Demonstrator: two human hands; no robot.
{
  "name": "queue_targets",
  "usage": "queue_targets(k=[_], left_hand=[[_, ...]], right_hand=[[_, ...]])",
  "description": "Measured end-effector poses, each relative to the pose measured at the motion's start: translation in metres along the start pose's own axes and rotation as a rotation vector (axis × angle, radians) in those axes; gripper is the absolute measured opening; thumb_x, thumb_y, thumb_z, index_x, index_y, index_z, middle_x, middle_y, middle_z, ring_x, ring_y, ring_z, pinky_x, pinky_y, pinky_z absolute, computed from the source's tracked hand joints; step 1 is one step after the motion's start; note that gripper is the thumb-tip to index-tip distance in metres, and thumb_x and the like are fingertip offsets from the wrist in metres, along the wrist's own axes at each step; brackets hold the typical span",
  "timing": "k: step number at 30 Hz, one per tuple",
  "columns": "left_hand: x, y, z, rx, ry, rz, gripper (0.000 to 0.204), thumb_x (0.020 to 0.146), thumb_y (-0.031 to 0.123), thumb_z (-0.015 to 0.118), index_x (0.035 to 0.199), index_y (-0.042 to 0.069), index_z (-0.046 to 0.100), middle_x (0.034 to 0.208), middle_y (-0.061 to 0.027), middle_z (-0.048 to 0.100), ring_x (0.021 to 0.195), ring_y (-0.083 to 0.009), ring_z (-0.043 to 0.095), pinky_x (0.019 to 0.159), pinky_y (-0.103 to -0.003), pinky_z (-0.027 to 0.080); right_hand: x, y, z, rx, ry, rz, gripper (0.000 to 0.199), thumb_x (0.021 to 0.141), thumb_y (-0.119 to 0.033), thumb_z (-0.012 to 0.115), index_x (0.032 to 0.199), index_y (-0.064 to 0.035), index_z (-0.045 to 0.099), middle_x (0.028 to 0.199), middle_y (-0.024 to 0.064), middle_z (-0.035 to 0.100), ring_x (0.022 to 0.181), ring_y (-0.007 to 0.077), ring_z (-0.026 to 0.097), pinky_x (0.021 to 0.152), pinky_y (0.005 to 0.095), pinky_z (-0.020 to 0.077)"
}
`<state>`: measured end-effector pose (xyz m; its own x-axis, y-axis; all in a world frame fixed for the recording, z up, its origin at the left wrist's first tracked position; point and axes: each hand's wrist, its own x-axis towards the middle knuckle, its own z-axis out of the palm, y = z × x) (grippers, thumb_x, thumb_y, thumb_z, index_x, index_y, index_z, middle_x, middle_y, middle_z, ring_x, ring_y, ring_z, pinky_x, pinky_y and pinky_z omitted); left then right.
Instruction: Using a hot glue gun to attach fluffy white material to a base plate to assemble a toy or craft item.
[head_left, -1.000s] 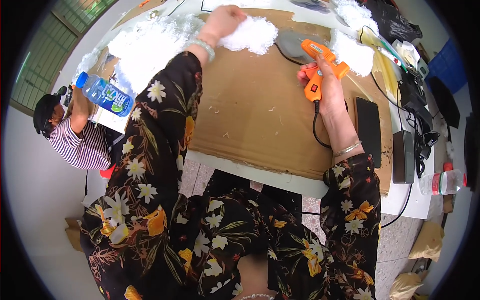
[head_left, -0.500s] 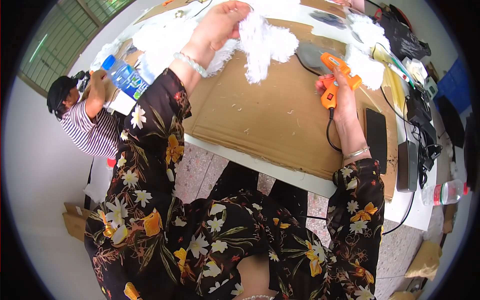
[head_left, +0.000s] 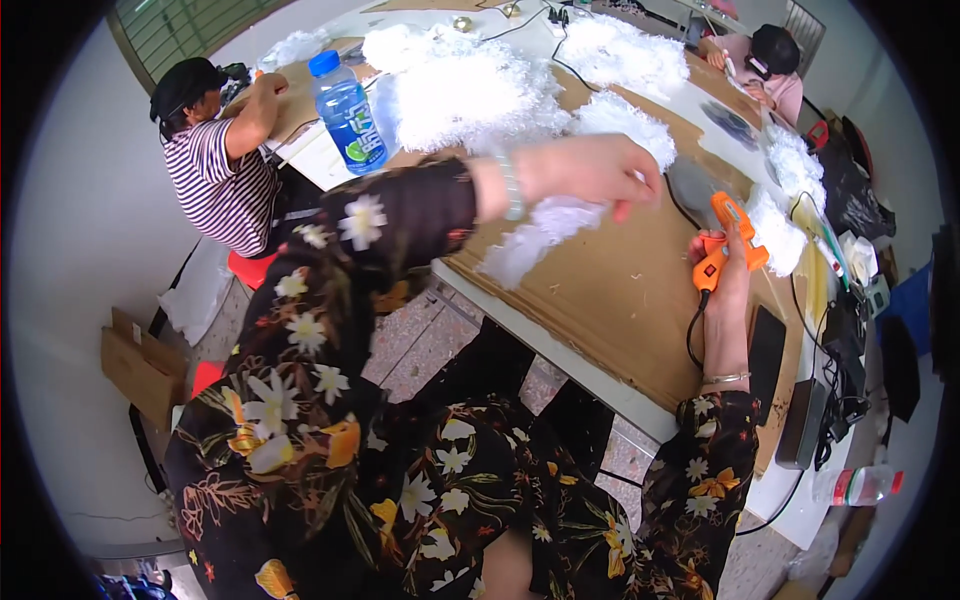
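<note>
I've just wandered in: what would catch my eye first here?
Probably the bright orange glue gun in the person's right hand, toward the right of the table. Then the fluffy white heaps spread across the table's far side would draw you, with a blue-capped bottle beside them at the left.

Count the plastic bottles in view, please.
2: a blue-capped bottle at the picture's upper left, and a red-capped bottle at the lower right; others may be hidden.

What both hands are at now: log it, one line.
left hand: above cardboard, by white fluffy piece, grip unclear | right hand: holding orange glue gun | right wrist: beside black phone
</note>
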<state>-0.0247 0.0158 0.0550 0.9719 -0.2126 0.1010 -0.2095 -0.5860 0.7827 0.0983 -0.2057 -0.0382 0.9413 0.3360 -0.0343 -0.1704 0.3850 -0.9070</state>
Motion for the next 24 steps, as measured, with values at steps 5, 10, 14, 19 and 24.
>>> queue_targets(k=[5,10,14,19,24], left_hand=[[0.051,-0.066,0.022,0.302,0.161,0.117,0.042,0.077,0.036,0.06,0.106,0.007,0.061,0.097,-0.0138,0.065,0.089,-0.0283,0.061,0.079,-0.035,0.047],[0.042,-0.04,-0.01,0.517,0.658,0.403,0.016,0.084,0.015,0.059,0.076,0.002,0.06,0.068,-0.0119,0.06,0.062,-0.0224,0.058,0.059,-0.033,0.046],[-0.004,-0.025,-0.004,0.457,0.681,0.386,0.011,0.078,0.011,0.062,0.079,0.0,0.062,0.074,-0.0164,0.062,0.068,-0.0269,0.06,0.065,-0.035,0.046],[-0.047,-0.03,0.039,0.575,0.57,0.142,0.036,0.072,0.041,0.068,0.082,0.006,0.067,0.069,-0.013,0.063,0.075,-0.0276,0.061,0.065,-0.037,0.048],[-0.045,-0.047,0.069,0.82,0.438,0.307,0.024,0.07,0.03,0.067,0.073,0.006,0.066,0.067,-0.0097,0.06,0.076,-0.0261,0.058,0.068,-0.036,0.046]], right_hand=[[0.006,0.012,0.014,-0.05,-0.041,0.007,0.03,0.09,-0.033,0.051,0.087,-0.0028,0.053,0.081,0.0113,0.061,0.069,0.0192,0.061,0.066,0.0309,0.0517],[0.017,0.007,-0.004,-0.004,-0.035,-0.009,0.029,0.09,-0.029,0.052,0.087,-0.0005,0.053,0.082,0.0141,0.061,0.07,0.0219,0.062,0.067,0.0326,0.053],[0.013,0.004,-0.001,0.01,-0.026,-0.011,0.029,0.09,-0.027,0.052,0.086,0.0011,0.053,0.083,0.0146,0.061,0.071,0.0226,0.063,0.069,0.033,0.0538],[0.012,0.004,0.001,0.01,-0.029,-0.054,0.028,0.09,-0.026,0.052,0.088,0.0017,0.054,0.083,0.0144,0.061,0.072,0.0225,0.063,0.069,0.0334,0.054],[0.012,0.006,-0.004,0.001,-0.011,-0.053,0.028,0.09,-0.026,0.052,0.09,0.0024,0.053,0.085,0.0157,0.061,0.073,0.0224,0.064,0.07,0.0342,0.0541]])
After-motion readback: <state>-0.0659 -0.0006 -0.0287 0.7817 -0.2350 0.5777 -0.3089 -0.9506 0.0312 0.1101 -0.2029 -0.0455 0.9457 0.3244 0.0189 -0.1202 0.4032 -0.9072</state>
